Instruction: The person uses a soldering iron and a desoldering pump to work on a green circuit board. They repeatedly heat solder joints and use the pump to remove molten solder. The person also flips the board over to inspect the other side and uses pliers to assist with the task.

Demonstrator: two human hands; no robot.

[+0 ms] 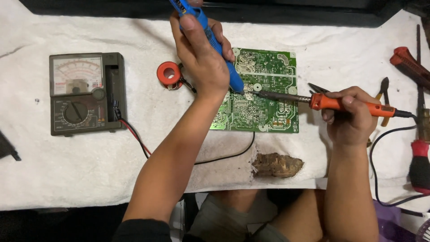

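- Green circuit board (262, 96) lies solder side up on a white towel (89, 170) spread over the bench, just in front of the person.
- Left hand (201, 58) has its fingers wrapped tight round a blue desoldering pump (210, 40), held steeply with its tip down on the board near the middle.
- Right hand (351, 114) is closed round the orange handle of a soldering iron (340, 103); the metal tip reaches left to the same spot on the board, meeting the pump's nozzle.
- An analogue multimeter (85, 94) sits well to the left on the towel, its red and black leads (134, 134) trailing toward the person.
- Beside the left wrist stands a red solder spool (169, 74).
- Brown burnt patch (277, 165) marks the towel below the board.
- Red-handled screwdrivers (419, 161) and pliers (383, 89) lie at the far right.
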